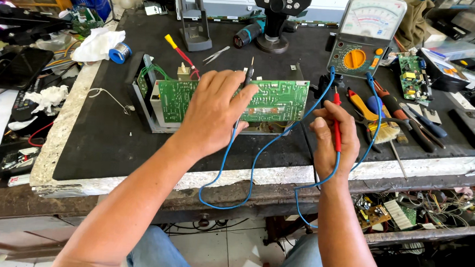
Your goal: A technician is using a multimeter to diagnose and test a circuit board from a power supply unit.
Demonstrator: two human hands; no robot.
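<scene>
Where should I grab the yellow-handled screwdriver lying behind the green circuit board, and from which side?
Take the screwdriver by its yellow handle, the thick upper-left end, coming down from above on the far side of the circuit board. It lies flat and slanted on the black mat, its thin shaft running down-right toward the board's wires, so that end is crowded while the handle looks free.

The left hand [212, 112] covers the middle of the green circuit board [276, 100] and most of the black probe [247, 78]; only the probe's tip shows. The right hand [334, 140] hides the lower shaft of the red probe [337, 115]. The top edge crops the analog multimeter [367, 34] and the black stand [276, 13]. Board components are too small to identify.
</scene>
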